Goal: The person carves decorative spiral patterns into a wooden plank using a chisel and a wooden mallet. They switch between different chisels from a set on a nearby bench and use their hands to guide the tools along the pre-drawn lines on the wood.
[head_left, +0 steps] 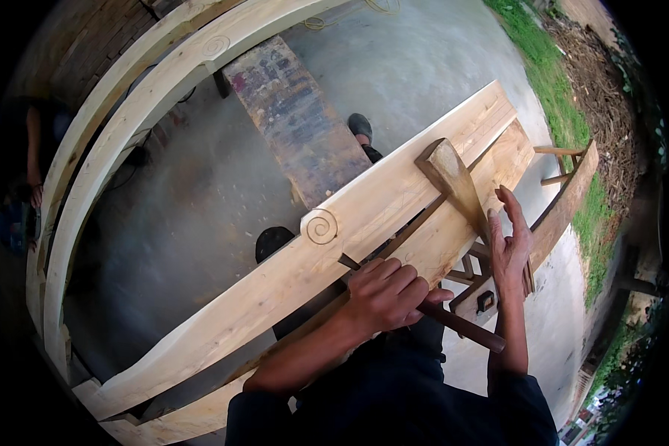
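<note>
My left hand (pixel 390 293) is closed around a chisel (pixel 464 327). Its brown handle sticks out to the right, and its dark blade tip is by the near edge of a long pale board (pixel 253 275) with a carved or drawn spiral. My right hand (pixel 511 249) is open, thumb and fingers apart, beside a wooden mallet (pixel 453 178). The mallet's block-shaped head rests over the boards; whether the right hand touches it I cannot tell. A second pale board (pixel 446 241) runs alongside the first, on the near side.
A worn wooden bench (pixel 297 119) stands beyond the boards. Long curved beams (pixel 126 126) sweep round the left. A wooden sawhorse (pixel 569 201) is at right, with a small black object (pixel 485 301) near my right arm. Another person's hand (pixel 36 195) shows at far left.
</note>
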### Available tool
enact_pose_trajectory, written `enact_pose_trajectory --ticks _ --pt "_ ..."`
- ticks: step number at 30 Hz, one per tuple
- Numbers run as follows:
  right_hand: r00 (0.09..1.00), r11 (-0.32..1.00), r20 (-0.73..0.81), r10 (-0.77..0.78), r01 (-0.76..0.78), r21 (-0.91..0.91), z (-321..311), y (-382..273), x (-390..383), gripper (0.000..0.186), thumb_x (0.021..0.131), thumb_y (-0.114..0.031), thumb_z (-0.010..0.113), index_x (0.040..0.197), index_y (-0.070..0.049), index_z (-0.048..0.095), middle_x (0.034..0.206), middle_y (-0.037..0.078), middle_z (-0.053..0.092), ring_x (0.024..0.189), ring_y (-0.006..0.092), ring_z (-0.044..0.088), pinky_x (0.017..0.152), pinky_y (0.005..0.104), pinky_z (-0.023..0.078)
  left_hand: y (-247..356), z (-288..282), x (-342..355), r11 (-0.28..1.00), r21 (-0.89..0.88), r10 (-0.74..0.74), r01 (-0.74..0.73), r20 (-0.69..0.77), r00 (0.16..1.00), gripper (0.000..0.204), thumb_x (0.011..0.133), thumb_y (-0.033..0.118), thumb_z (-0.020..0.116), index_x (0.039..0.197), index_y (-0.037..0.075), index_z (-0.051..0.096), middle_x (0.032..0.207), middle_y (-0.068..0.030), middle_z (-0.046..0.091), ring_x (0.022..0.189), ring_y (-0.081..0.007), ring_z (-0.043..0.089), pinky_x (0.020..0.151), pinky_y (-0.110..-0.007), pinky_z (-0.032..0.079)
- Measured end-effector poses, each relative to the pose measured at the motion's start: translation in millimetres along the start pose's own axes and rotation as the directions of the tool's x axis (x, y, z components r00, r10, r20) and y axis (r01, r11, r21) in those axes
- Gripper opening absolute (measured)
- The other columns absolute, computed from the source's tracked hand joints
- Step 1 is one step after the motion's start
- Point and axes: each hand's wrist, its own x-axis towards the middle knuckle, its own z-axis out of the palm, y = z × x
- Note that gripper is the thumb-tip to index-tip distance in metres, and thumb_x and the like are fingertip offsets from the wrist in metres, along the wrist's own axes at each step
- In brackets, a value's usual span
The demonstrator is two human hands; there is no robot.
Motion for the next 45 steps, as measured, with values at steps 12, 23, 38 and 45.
enact_pose_trajectory --ticks 12,23,38,45 --pt "0.988 0.989 0.104 0.111 -0.1 -0.106 68.3 -12.6 18.4 0.084 0.084 -0.023 0.094 0.157 -0.008 0.056 0.122 0.026 0.077 0.112 0.042 0.076 0.1 0.0445 0.059 -36.2 11.6 2.1 0.996 0.046 -0.068 0.075 -0.142 0.988 0.058 0.082 0.035 0.094 0.06 0.014 0.044 0.06 -0.0003 0.04 0.052 -0.0179 0.047 0.048 -0.033 0.035" --pt "0.931 0.682 0.222 0.289 -0.363 0.635 38.6 -2.5 9.4 0.07 0.099 -0.022 0.081 0.157 0.007 0.054 0.138 0.018 0.073 0.125 0.0226 0.069 0.114 0.0332 0.047 -48.1 17.9 1.4 0.994 0.049 -0.089 0.101 -0.215 0.973 0.062 0.079 0.033 0.096 0.062 0.012 0.04 0.06 -0.0024 0.039 0.051 -0.0212 0.042 0.047 -0.035 0.031" --pt "0.866 0.631 -0.499 0.033 0.37 0.682 -66.6 -108.9 20.5 0.086 0.097 -0.018 0.078 0.166 0.007 0.032 0.123 0.014 0.059 0.095 0.0198 0.058 0.093 0.0324 0.049 -50.2 4.3 29.3 0.919 -0.163 -0.393 0.359 -0.338 0.855 0.052 0.093 0.01 0.086 0.066 0.006 0.042 0.061 -0.0101 0.04 0.052 -0.0276 0.04 0.05 -0.042 0.033" --pt "0.838 0.851 -0.184 -0.514 0.471 -0.232 -48.1 -133.3 40.7 0.056 0.099 -0.031 0.076 0.145 0.0 0.066 0.127 0.01 0.073 0.118 0.0273 0.068 0.104 0.0391 0.052 -50.2 -0.1 26.1 0.903 -0.181 -0.43 0.39 -0.383 0.817 0.052 0.095 0.01 0.085 0.068 0.005 0.042 0.061 -0.0106 0.039 0.052 -0.0283 0.038 0.05 -0.042 0.032"
